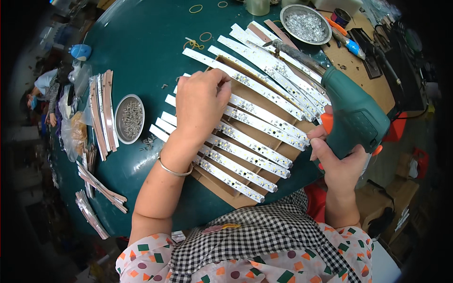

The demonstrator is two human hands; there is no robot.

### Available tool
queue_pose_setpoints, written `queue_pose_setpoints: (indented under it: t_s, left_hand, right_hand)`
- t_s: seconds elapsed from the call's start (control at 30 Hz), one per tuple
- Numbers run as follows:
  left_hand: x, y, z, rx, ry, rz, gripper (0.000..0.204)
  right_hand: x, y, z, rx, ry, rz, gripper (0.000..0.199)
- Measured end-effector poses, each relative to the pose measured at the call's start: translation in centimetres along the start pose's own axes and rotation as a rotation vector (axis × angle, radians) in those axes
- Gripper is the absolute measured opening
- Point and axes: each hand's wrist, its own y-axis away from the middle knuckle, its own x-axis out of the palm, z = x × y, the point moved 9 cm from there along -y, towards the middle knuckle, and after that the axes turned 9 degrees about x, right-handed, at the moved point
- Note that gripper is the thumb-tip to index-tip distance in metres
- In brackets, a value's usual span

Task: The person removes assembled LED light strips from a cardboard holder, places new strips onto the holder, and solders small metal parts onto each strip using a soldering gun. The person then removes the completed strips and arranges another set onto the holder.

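My left hand (202,99) hovers over the middle of a fanned row of white LED strips (257,139). Its thumb and fingers are pinched together, and whatever they hold is hidden. A green pistol-shaped tool (356,113) with an orange trigger is in my right hand (337,162), which is closed around the lower grip. Some right fingertips come close to the strip ends; whether they touch, I cannot tell. The tool's long dark nose points to the far left, above the far strips. Beneath the strips lies a shallow cardboard tray (214,188).
A metal dish of small grey parts (130,119) stands left, with loose pieces beside it. Bundled strips (104,113) lie farther left. At the back right is a bowl of shiny clear bits (306,24), near a blue-labelled tube (354,48). Rubber bands (205,36) lie at the back.
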Motion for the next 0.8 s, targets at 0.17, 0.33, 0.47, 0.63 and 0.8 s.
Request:
queue_pose_setpoints:
  t_s: [0.17, 0.33, 0.47, 0.63, 0.8]
  left_hand:
    - [1.3, -0.4, 1.7, -0.098, 0.113, 0.002, 0.011]
    - [1.4, -0.3, 1.6, -0.113, 0.085, -0.002, 0.012]
    - [1.3, -0.1, 1.4, -0.089, 0.059, -0.043, 0.011]
    - [1.4, -0.1, 1.3, -0.082, 0.021, -0.069, 0.009]
    - [1.3, -0.1, 1.1, -0.041, 0.003, -0.095, 0.008]
  right_hand:
    - [0.1, -0.7, 0.0, 0.071, 0.025, 0.051, 0.049]
    - [0.8, -1.0, -0.2, 0.059, 0.085, 0.173, 0.049]
    - [1.4, -1.1, -1.4, 0.205, 0.005, 0.178, 0.028]
    - [1.7, -1.4, -1.6, 0.230, -0.007, 0.177, 0.024]
    - [2.1, -1.4, -2.6, 0.301, 0.016, 0.183, 0.023]
